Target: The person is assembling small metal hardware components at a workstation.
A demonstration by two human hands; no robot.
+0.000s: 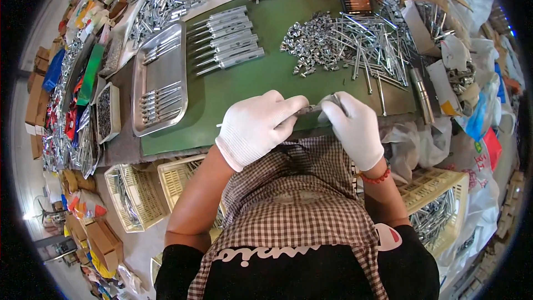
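Both gloved hands meet over the near edge of the table (233,86), in front of the apron (300,205), with a small metal part (311,109) between their fingertips. The left hand (258,125) pinches its left end between thumb and forefinger; the right hand (355,130) closes around the other end, hiding so much that I cannot tell whether it is one piece or two. The step in hand appears to be close fingertip work on this part; the next move would call for a steady left pinch and both ends kept in line. Beyond the hands, a row of tubes (230,39) lies at upper left, just beside a tray (166,72) with two groups of rods (162,104). To the right, a heap of fittings (313,44) runs into loose pins (380,44), near an upright-looking cylinder (423,97).
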